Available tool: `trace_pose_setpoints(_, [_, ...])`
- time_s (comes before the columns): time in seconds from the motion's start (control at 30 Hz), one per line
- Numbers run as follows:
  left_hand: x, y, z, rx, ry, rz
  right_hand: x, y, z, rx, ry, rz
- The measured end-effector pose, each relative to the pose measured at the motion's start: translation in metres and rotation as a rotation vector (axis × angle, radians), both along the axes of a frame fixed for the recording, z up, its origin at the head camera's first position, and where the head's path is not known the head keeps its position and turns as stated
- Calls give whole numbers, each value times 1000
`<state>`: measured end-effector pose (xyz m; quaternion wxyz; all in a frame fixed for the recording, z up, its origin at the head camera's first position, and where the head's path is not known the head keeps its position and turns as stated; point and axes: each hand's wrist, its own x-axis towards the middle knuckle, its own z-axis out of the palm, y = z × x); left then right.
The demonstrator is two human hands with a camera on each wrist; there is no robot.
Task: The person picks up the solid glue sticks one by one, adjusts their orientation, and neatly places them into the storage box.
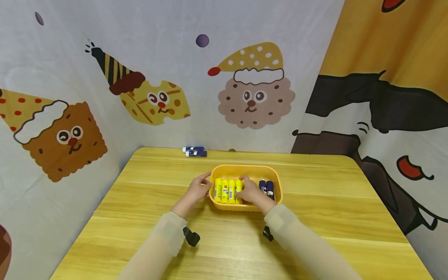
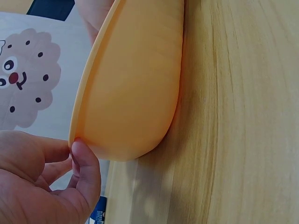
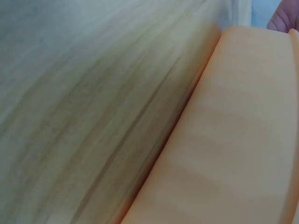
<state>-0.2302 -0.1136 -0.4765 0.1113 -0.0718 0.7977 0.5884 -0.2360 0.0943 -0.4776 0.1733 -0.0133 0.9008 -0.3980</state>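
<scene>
A yellow-orange plastic basket (image 1: 241, 208) stands on the table with several yellow glue sticks (image 1: 225, 190) side by side in its left half. Two dark blue sticks (image 1: 270, 188) lie at its right end. My left hand (image 1: 197, 189) is at the left end, and the left wrist view shows its thumb and fingers pinching the rim of the basket (image 2: 135, 84). Reaching inside, my right hand (image 1: 252, 191) holds the rightmost yellow glue stick (image 1: 238, 186) between thumb and fingers. The right wrist view shows mostly the basket's outer wall (image 3: 233, 130); the held stick is hidden there.
Two blue sticks with white ends (image 1: 196, 154) lie at the table's back edge, left of the basket. The wooden table (image 1: 325, 202) meets a curtain printed with cartoon figures (image 1: 257, 101) behind it. A black wrist camera (image 1: 191, 236) sits by the left sleeve.
</scene>
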Motion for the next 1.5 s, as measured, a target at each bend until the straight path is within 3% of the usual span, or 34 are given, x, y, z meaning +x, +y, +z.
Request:
trace_pose_setpoints(0.2, [1,-1,0,-3,-6,-3,1,-1,0,53,-3,8])
trace_pose_setpoints(0.47, [0,0,-1,-3,-11,3,2,2,4,39,-10,20])
trace_pose_setpoints(0.87, [-1,0,-2,-11,-2,5,0,14,12,-81,-6,3])
trace_pose_setpoints(0.97, [-1,0,-1,-10,-2,3,1,21,18,-65,48,22])
trace_pose_setpoints(1.27, [0,0,0,-4,-5,7,5,59,35,-37,391,18])
trace_pose_setpoints(1.37, [0,0,0,-7,-5,8,7,74,38,-14,454,-8])
trace_pose_setpoints(1.5, [1,0,1,-13,-5,9,8,93,35,17,471,-51])
